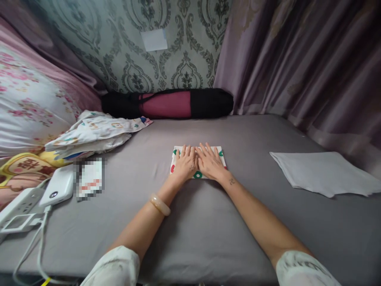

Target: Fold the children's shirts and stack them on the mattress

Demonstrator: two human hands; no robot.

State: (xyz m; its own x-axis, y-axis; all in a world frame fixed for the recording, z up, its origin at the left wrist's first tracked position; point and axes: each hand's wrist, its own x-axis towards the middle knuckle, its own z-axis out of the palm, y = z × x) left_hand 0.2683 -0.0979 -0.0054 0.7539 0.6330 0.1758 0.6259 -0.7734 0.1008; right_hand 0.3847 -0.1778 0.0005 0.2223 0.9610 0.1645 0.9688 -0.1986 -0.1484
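Note:
A small folded white cloth [198, 175] with red and green printed shapes lies on the grey sheet, near the middle of the view. Flat on its left half rests my left hand [187, 162], fingers stretched away from me. My right hand [210, 161] lies just as flat on the right half, thumb side close against the left hand. Both palms cover most of the cloth, so much of its print is hidden. Neither hand grips anything. A pale bangle [160, 205] circles my left wrist.
On the right lies a folded white cloth [324, 171]. Leftward are piled printed clothes [95, 133], a white power bank [59, 184], a power strip [25, 204] with cables, and a blurred packet [90, 178]. A long black and maroon bag [166, 104] lies along the patterned wall.

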